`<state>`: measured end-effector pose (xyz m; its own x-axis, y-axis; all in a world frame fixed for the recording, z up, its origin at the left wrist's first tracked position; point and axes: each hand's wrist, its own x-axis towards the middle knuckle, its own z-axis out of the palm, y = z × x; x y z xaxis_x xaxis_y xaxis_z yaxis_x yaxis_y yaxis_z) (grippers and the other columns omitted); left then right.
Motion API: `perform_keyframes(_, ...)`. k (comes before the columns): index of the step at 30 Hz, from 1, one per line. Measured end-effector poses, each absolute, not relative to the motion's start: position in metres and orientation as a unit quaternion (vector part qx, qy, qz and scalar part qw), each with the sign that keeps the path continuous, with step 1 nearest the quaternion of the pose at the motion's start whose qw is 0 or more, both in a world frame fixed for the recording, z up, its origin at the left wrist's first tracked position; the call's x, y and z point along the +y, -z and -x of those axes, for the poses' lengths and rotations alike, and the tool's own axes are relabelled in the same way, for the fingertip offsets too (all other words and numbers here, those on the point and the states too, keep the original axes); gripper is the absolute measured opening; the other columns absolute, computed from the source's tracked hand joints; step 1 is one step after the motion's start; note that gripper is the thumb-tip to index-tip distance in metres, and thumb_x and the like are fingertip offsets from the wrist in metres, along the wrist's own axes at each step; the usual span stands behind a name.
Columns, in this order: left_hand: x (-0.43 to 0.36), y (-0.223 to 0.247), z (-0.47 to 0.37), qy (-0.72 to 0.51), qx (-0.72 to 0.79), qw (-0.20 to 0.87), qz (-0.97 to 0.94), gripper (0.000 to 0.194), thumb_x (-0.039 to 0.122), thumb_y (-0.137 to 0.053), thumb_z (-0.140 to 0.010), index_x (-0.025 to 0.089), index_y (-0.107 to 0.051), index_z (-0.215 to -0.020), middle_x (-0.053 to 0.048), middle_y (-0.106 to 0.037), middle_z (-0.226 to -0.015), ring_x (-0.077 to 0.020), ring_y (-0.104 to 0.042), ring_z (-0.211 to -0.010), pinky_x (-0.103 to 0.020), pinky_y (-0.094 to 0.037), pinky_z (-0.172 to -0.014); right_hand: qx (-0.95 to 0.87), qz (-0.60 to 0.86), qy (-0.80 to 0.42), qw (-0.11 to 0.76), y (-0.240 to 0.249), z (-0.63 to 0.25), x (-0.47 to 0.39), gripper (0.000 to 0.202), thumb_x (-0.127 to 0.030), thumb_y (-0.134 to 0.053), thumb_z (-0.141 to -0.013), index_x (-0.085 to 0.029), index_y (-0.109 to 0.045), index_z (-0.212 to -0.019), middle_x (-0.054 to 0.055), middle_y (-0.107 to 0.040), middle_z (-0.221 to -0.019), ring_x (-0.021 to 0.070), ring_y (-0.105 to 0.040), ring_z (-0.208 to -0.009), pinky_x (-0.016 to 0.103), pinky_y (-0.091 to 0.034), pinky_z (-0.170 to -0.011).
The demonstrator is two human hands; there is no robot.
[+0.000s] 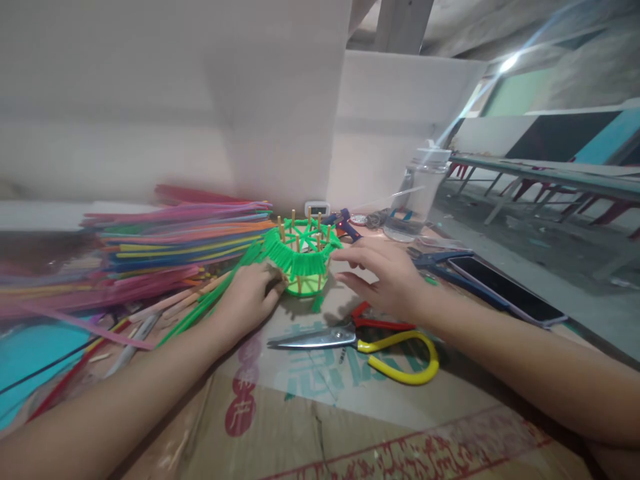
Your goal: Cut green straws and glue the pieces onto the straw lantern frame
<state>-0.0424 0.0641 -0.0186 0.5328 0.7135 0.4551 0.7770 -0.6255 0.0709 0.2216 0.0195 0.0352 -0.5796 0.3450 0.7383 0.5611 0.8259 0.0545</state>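
A small round basket frame (303,262) stands on the cardboard in front of me. Green pipe cleaners wrap its middle, wooden sticks rise around it, and its base is a bright green disc. My left hand (253,290) is at its left side, fingers curled in and thumb against the lower edge, gripping it there. Loose green pipe-cleaner ends trail past that hand. To the right of the frame, my right hand (385,272) is held with fingers apart and nothing between them, fingertips close to the green wrapping. Scissors (350,335) with red and yellow handles lie just below both hands.
Colourful pipe cleaners (190,248) are heaped at left. Behind the frame are a small digital clock (317,208) and a blue glue gun (348,225). A clear bottle (420,193), blue-handled pliers (483,291) and a phone (507,288) sit at right. A white partition (175,120) stands behind.
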Motion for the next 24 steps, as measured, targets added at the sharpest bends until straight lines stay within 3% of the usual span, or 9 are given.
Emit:
perform_keyframes(2, 0.063, 0.017, 0.042, 0.232, -0.412, 0.056, 0.880, 0.024, 0.028, -0.052, -0.093, 0.017, -0.066, -0.078, -0.007, -0.065, -0.077, -0.0219, -0.060, -0.076, -0.033, -0.039, -0.067, -0.892, 0.243, 0.114, 0.364, -0.031, -0.218, 0.014, 0.006, -0.022, -0.056, -0.092, -0.017, -0.059, -0.093, 0.005, -0.062, -0.080, 0.0155, -0.055, -0.074, 0.030, -0.045, -0.070)
perform_keyframes(5, 0.062, 0.016, 0.041, 0.237, -0.379, 0.017, 0.894, 0.022, 0.029, -0.053, -0.093, 0.017, -0.068, -0.082, -0.006, -0.069, -0.084, -0.0207, -0.061, -0.081, -0.032, -0.041, -0.072, -0.913, 0.244, 0.089, 0.315, -0.025, -0.218, 0.009, 0.018, -0.023, -0.052, -0.093, -0.017, -0.057, -0.077, 0.004, -0.057, -0.070, 0.0149, -0.051, -0.067, 0.028, -0.041, -0.064)
perform_keyframes(10, 0.060, 0.016, 0.042, 0.232, -0.359, -0.021, 0.904, 0.023, 0.034, -0.055, -0.094, 0.019, -0.072, -0.093, -0.006, -0.073, -0.090, -0.0208, -0.063, -0.087, -0.034, -0.042, -0.080, -0.900, 0.359, 0.079, 0.233, -0.028, -0.219, 0.011, 0.034, -0.031, -0.048, -0.096, -0.016, -0.062, -0.069, 0.004, -0.059, -0.067, 0.0145, -0.049, -0.064, 0.028, -0.036, -0.063)
perform_keyframes(14, 0.058, 0.015, 0.041, 0.231, -0.360, -0.017, 0.904, 0.025, 0.035, -0.054, -0.094, 0.019, -0.073, -0.092, -0.006, -0.073, -0.090, -0.0212, -0.064, -0.089, -0.034, -0.043, -0.083, -0.876, 0.450, 0.046, 0.167, -0.033, -0.213, 0.014, 0.032, -0.039, -0.053, -0.094, -0.018, -0.073, -0.082, 0.006, -0.070, -0.076, 0.0160, -0.056, -0.069, 0.028, -0.037, -0.064)
perform_keyframes(16, 0.058, 0.015, 0.040, 0.232, -0.367, -0.010, 0.901, 0.025, 0.033, -0.054, -0.094, 0.018, -0.073, -0.092, -0.007, -0.073, -0.090, -0.0215, -0.064, -0.090, -0.034, -0.043, -0.083, -0.857, 0.489, 0.007, 0.165, -0.032, -0.208, 0.016, 0.024, -0.035, -0.057, -0.093, -0.019, -0.075, -0.093, 0.005, -0.073, -0.082, 0.0152, -0.059, -0.069, 0.026, -0.038, -0.061)
perform_keyframes(24, 0.068, 0.022, 0.047, 0.262, -0.480, 0.034, 0.837, 0.024, 0.027, -0.047, -0.093, 0.015, -0.064, -0.082, -0.009, -0.068, -0.083, -0.0234, -0.062, -0.080, -0.033, -0.041, -0.071, -0.880, 0.446, -0.015, 0.163, -0.027, -0.205, 0.019, 0.022, -0.025, -0.056, -0.093, -0.019, -0.075, -0.099, 0.007, -0.076, -0.096, 0.0176, -0.067, -0.079, 0.027, -0.045, -0.069)
